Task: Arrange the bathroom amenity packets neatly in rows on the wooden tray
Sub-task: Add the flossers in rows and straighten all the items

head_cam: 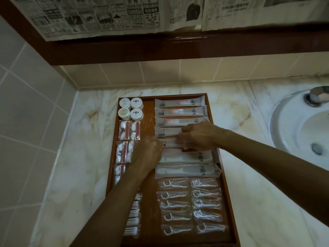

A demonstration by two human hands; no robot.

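A marbled counter runs under a tiled wall and a dark wood ledge hung with newspaper. The wooden tray sits on it, the landmark here. In the tray's far left corner stand four round white tubs; nearer along the left edge lie cotton kits, then cotton swabs at the near left. The left hand rests at the tray's middle, fingers reaching the left end of a long white packet; its grip is blurred and cannot be told. The right hand pinches the same packet, in the tray's right-hand column of long sachets. Floss picks fill the near right in two rows. Right of the tray lies a white sink.
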